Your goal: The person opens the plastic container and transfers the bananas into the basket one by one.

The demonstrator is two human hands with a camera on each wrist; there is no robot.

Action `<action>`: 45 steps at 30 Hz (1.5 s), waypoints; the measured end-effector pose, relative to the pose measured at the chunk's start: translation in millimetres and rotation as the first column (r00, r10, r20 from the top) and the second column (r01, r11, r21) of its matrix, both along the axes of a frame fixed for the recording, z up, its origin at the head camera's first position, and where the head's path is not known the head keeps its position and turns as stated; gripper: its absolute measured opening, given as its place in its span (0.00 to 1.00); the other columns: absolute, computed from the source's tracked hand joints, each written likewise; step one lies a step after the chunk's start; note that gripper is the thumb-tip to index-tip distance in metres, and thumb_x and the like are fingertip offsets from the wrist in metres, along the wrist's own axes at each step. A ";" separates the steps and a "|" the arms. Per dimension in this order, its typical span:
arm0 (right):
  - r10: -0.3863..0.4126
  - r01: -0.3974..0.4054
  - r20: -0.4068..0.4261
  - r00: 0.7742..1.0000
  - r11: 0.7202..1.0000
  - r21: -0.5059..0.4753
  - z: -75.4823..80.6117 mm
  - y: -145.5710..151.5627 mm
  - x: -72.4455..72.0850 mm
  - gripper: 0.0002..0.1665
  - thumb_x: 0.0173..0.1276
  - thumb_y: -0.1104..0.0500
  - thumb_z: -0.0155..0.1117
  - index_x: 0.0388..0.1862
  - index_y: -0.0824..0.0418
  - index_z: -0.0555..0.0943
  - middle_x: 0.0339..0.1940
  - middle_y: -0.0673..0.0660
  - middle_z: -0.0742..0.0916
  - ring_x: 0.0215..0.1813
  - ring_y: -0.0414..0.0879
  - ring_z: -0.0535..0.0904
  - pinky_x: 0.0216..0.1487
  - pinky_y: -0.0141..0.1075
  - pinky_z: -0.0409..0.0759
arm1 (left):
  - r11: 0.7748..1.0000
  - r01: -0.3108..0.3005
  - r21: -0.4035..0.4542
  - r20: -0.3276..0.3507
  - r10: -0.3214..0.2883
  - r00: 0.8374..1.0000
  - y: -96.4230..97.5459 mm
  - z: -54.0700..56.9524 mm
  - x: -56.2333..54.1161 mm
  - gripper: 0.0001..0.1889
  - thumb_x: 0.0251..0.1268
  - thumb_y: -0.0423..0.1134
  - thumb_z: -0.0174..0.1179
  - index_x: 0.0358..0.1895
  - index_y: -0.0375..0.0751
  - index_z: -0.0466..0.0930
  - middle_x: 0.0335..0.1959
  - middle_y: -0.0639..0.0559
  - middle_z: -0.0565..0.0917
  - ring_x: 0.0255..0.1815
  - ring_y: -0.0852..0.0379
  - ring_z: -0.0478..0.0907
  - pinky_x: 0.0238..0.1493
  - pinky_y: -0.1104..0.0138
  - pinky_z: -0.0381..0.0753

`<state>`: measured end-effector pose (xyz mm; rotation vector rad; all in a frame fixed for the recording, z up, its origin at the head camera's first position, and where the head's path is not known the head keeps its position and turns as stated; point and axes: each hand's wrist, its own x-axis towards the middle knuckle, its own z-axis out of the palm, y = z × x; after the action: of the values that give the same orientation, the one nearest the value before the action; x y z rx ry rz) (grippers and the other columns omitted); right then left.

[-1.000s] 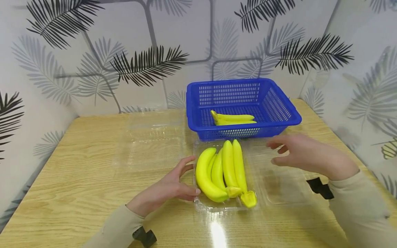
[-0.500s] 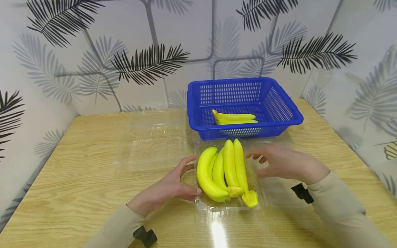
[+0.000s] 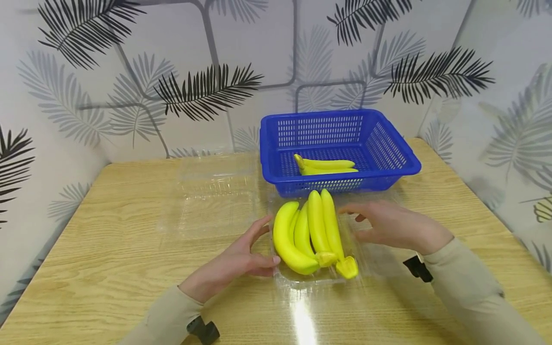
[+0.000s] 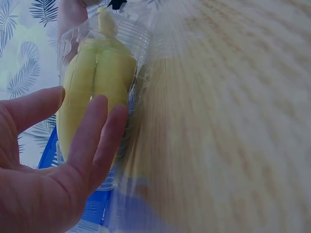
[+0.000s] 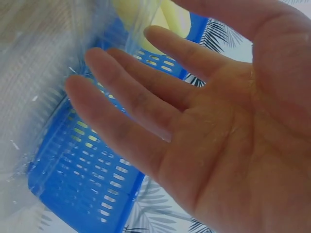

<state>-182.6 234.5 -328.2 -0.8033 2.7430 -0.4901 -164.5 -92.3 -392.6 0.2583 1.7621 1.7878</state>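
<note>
A clear plastic clamshell container holds several yellow bananas in front of the basket. At its left side my left hand reaches with thumb and fingers spread, the thumb by the near left corner. The left wrist view shows fairly straight fingers along the container wall. On the opposite side is my right hand, its fingertips at the right wall, above the container's opened clear lid. Long, extended fingers show in the right wrist view; whether they all touch the plastic I cannot tell.
A blue perforated basket stands directly behind the container, with bananas in it. Another open clear container lies to the left on the wooden table. A patterned wall closes off the back.
My right hand has come left from above the lid to the container's right side. The container and its bananas have shifted slightly toward the basket. My left hand stays almost where it was.
</note>
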 end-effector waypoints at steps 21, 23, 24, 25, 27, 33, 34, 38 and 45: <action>0.022 -0.027 -0.069 0.997 0.998 -0.063 1.3 10.2 -2.2 0.29 0.66 0.60 0.69 0.66 0.62 0.75 0.62 0.59 0.80 0.62 0.58 0.75 0.62 0.55 0.73 | 1.000 0.007 0.004 -0.044 -0.007 0.999 -3.2 -4.2 0.6 0.49 0.62 0.32 0.66 0.79 0.60 0.44 0.78 0.45 0.48 0.38 0.50 0.82 0.46 0.54 0.84; -0.001 -0.003 -0.065 0.998 0.998 -0.067 4.9 12.8 -1.6 0.30 0.66 0.61 0.68 0.66 0.62 0.74 0.63 0.59 0.80 0.64 0.59 0.73 0.64 0.56 0.71 | 1.000 0.007 0.005 -0.042 -0.007 0.999 -3.0 -3.7 0.5 0.49 0.62 0.32 0.66 0.79 0.60 0.44 0.79 0.45 0.48 0.38 0.50 0.82 0.47 0.54 0.84; -0.015 0.011 -0.053 0.998 0.998 -0.068 6.3 13.9 -0.9 0.30 0.66 0.61 0.68 0.67 0.62 0.74 0.64 0.60 0.79 0.65 0.59 0.73 0.64 0.56 0.70 | 1.000 0.006 0.005 -0.039 -0.006 0.999 -2.8 -3.6 0.5 0.49 0.62 0.32 0.66 0.79 0.60 0.44 0.79 0.46 0.48 0.38 0.50 0.82 0.46 0.54 0.84; -0.023 0.019 -0.049 0.999 0.998 -0.067 7.7 14.2 -0.1 0.31 0.67 0.60 0.67 0.68 0.62 0.73 0.64 0.60 0.79 0.65 0.59 0.72 0.65 0.56 0.70 | 1.000 0.006 0.005 -0.037 -0.006 0.999 -2.8 -3.6 0.5 0.49 0.62 0.32 0.65 0.79 0.60 0.44 0.79 0.46 0.48 0.38 0.50 0.82 0.47 0.54 0.84; -0.025 0.022 -0.049 0.998 0.997 -0.068 10.6 12.6 2.1 0.31 0.67 0.59 0.68 0.68 0.60 0.73 0.64 0.58 0.79 0.66 0.58 0.72 0.65 0.56 0.70 | 1.000 0.006 0.007 -0.034 -0.006 0.999 -2.6 -3.4 0.4 0.49 0.62 0.32 0.66 0.79 0.60 0.44 0.79 0.45 0.48 0.38 0.50 0.83 0.47 0.54 0.84; 0.028 -0.040 -0.160 0.987 0.997 -0.071 14.8 -5.2 12.2 0.30 0.64 0.58 0.71 0.65 0.59 0.76 0.61 0.56 0.81 0.63 0.55 0.75 0.64 0.53 0.72 | 1.000 0.001 0.021 -0.029 -0.001 1.000 -2.5 -3.9 -0.7 0.49 0.62 0.32 0.66 0.79 0.61 0.45 0.79 0.45 0.46 0.38 0.48 0.83 0.46 0.54 0.85; 0.028 -0.041 -0.174 0.984 0.997 -0.070 14.2 -8.3 12.7 0.31 0.64 0.57 0.70 0.66 0.59 0.75 0.62 0.56 0.81 0.64 0.56 0.74 0.64 0.53 0.72 | 1.000 0.001 0.023 -0.029 -0.001 1.000 -2.4 -3.8 -0.8 0.49 0.62 0.32 0.66 0.79 0.61 0.45 0.79 0.45 0.46 0.38 0.47 0.83 0.46 0.53 0.85; -0.008 -0.005 -0.193 0.981 0.998 -0.070 7.1 -15.8 8.3 0.34 0.67 0.54 0.68 0.70 0.60 0.71 0.67 0.59 0.77 0.67 0.58 0.71 0.66 0.54 0.70 | 1.000 0.004 0.026 -0.027 -0.003 1.000 -2.2 -3.4 -0.7 0.49 0.62 0.32 0.66 0.79 0.61 0.45 0.79 0.45 0.46 0.38 0.47 0.83 0.46 0.53 0.84; -0.098 0.089 -0.119 0.988 0.993 -0.078 -11.6 -24.6 -7.6 0.41 0.73 0.47 0.61 0.76 0.65 0.60 0.72 0.64 0.70 0.71 0.61 0.65 0.70 0.55 0.63 | 1.000 0.007 0.020 -0.022 -0.006 1.000 -2.5 -3.7 -0.7 0.49 0.62 0.32 0.66 0.79 0.61 0.45 0.79 0.45 0.46 0.38 0.48 0.83 0.47 0.53 0.84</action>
<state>-190.1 209.9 -339.8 -0.7480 2.9022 -0.5801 -165.1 -94.8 -396.3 0.2932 1.7574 1.8055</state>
